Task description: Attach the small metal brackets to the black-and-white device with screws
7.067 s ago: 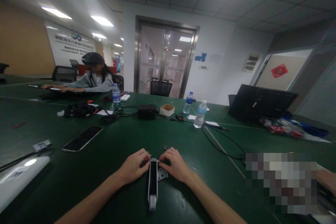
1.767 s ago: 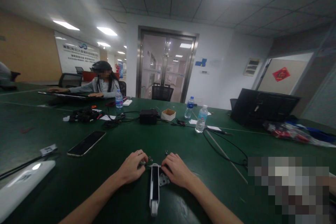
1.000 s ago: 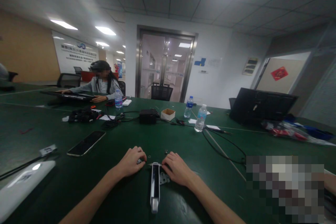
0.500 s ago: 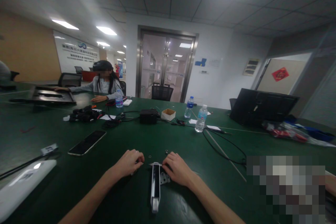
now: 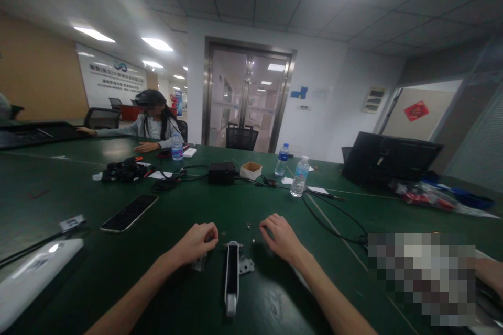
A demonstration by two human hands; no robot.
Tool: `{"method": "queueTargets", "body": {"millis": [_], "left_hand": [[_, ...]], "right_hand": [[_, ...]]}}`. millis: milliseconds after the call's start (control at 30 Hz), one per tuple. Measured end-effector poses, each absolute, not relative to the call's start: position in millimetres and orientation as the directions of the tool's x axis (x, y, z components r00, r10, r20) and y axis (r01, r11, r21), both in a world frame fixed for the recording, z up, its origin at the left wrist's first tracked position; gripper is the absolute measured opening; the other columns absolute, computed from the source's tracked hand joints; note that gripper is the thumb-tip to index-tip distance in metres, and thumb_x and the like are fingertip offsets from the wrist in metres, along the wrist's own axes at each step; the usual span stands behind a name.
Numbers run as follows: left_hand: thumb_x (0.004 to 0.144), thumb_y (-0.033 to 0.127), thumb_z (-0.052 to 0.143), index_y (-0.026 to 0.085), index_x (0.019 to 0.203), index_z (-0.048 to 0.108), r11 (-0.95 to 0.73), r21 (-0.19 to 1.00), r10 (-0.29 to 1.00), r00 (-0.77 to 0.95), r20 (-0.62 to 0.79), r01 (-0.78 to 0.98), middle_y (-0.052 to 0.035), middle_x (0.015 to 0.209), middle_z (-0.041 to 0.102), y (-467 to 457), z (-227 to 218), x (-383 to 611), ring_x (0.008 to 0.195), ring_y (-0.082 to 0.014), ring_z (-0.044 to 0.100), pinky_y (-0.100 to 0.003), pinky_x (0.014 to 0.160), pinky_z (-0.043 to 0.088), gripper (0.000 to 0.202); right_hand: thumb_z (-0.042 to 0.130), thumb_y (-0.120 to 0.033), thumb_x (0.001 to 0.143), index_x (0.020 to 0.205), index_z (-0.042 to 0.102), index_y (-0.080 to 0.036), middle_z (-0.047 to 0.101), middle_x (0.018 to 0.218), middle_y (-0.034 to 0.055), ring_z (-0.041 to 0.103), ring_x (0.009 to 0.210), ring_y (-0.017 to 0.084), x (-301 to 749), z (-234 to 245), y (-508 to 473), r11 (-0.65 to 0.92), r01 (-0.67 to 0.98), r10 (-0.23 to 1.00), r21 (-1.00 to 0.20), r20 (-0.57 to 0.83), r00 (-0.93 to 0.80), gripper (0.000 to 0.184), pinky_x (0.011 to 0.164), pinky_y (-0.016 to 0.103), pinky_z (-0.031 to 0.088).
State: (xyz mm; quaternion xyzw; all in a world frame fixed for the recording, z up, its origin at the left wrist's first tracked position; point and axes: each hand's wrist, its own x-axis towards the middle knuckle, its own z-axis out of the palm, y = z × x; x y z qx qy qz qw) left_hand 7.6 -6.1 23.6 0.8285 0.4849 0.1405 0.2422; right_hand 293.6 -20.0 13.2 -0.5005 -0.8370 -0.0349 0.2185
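Note:
In the head view my left hand (image 5: 198,241) rests on the green table with its fingers curled together; whatever they pinch, if anything, is hidden. Partly under that wrist lies a small metal plate (image 5: 199,263). Between my hands is a long narrow silver-framed piece (image 5: 232,278) with a black middle and a thin rod across its far end. A metal plate with holes (image 5: 247,266) lies against its right side. My right hand (image 5: 281,238) is apart from the piece, fingers bent and spread, nothing visible in them. Tiny parts (image 5: 248,226) lie beyond the piece.
A phone (image 5: 129,213) and a white device (image 5: 43,282) lie left. Farther back are a black box (image 5: 221,173), a small open box (image 5: 251,170), cables and bottles (image 5: 301,177). A monitor (image 5: 391,159) stands right. A person (image 5: 151,120) sits across; another person's hand (image 5: 489,272) shows right.
My right hand has moved away from the silver-framed piece, right and slightly forward, uncovering a tiny part. My left hand has barely shifted. The person across has lowered a dark panel farther left.

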Motion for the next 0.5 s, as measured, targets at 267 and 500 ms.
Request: {"method": "queueTargets", "body": {"millis": [267,500], "left_hand": [[0.09,0.034,0.052,0.019,0.1,0.063,-0.418,0.67,0.834,0.552,0.014,0.614,-0.0011,0.096,0.065,-8.1,18.6,11.6,0.085,-0.016,0.06,-0.025,0.074,0.047,0.021],[0.091,0.031,0.052,0.019,0.1,0.067,-0.432,0.645,0.831,0.556,0.013,0.63,-0.002,0.1,0.066,-8.3,17.1,12.0,0.089,-0.0159,0.061,-0.025,0.078,0.048,0.022]], "right_hand": [[0.045,-0.02,0.094,0.092,0.062,-0.018,0.064,0.093,0.0064,0.054,0.092,0.019,297.1,6.6,-17.5,0.504,0.853,0.813,-0.133,0.406,-0.417,0.018,0.082,0.033,0.039],[0.045,-0.022,0.094,0.093,0.063,-0.019,0.064,0.093,0.0056,0.053,0.092,0.018,289.4,8.1,-21.1,0.537,0.834,0.799,-0.129,0.395,-0.454,0.018,0.081,0.032,0.038]]}}
